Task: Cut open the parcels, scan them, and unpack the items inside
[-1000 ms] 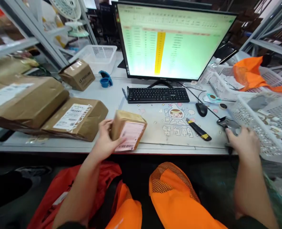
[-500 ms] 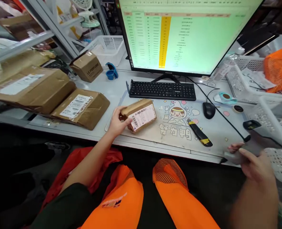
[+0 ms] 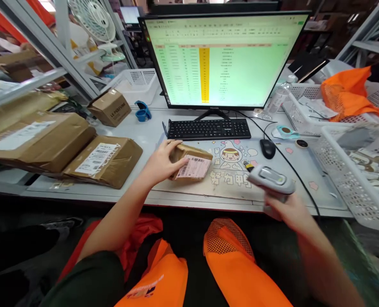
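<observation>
My left hand [image 3: 164, 163] grips the left end of a small cardboard box [image 3: 189, 150], thumb across its front. A white shipping label [image 3: 196, 166] with barcodes faces me. The box rests on the desk mat or just touches it; I cannot tell which. In my right hand [image 3: 287, 209] is a grey barcode scanner [image 3: 271, 179], held by its handle above the front of the mat. Its nose points left, toward the box. Behind the scanner, the yellow tip of a utility knife [image 3: 247, 165] shows; the rest is hidden.
Larger cardboard parcels [image 3: 103, 160] lie at the left. A keyboard [image 3: 208, 128] and monitor [image 3: 215, 68] stand behind the mat, with a mouse [image 3: 268, 148] to the right. White plastic baskets [image 3: 346, 170] line the right side. A black cable [image 3: 296, 170] crosses the mat.
My right hand has brought the scanner up from the right edge of the desk, leftward toward the box. My left hand still holds the box, tilted slightly differently. The view has shifted.
</observation>
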`<state>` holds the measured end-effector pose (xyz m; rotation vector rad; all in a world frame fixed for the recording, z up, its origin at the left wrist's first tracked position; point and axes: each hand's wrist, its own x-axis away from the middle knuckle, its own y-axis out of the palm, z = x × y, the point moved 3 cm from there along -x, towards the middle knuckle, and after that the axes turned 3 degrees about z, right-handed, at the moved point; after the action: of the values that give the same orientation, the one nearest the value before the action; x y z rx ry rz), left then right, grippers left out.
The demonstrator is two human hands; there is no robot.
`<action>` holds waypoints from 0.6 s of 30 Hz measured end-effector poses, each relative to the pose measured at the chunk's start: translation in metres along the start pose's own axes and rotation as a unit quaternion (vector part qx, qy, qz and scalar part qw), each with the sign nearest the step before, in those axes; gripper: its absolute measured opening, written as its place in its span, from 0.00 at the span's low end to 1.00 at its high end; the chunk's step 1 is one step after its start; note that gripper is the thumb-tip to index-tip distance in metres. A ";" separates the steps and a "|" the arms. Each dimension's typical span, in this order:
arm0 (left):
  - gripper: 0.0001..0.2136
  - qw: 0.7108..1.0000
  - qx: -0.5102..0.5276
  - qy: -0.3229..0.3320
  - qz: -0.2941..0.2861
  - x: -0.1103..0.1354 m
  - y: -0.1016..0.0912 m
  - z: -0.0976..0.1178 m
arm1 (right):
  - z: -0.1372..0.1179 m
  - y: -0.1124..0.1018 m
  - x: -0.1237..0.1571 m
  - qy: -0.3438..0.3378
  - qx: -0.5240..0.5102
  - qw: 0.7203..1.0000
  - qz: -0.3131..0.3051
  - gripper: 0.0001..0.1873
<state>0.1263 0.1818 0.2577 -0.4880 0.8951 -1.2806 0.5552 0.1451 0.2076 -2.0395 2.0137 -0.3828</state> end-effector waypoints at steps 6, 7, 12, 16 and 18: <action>0.34 0.994 0.068 -0.016 -0.087 0.059 -0.035 -0.075 | 0.090 -0.127 -0.076 0.135 0.214 0.954 0.163 0.23; 0.34 0.993 0.082 -0.019 -0.087 0.067 -0.033 -0.084 | 0.096 -0.138 -0.084 0.133 0.267 0.937 0.180 0.23; 0.30 0.987 0.155 -0.047 0.014 0.079 0.007 -0.099 | 0.046 -0.091 -0.103 -0.029 0.446 0.848 0.284 0.24; 0.27 0.976 0.207 -0.041 0.058 0.061 0.038 -0.087 | -0.017 0.050 -0.164 -0.148 0.414 0.898 0.027 0.25; 0.25 0.976 0.207 -0.015 0.066 0.054 0.043 -0.079 | -0.032 0.101 -0.200 -0.174 0.427 0.887 -0.004 0.27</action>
<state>0.0908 0.1535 0.1625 -0.1165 0.6010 -1.2902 0.4476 0.3438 0.1997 -1.4171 1.2720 -0.6934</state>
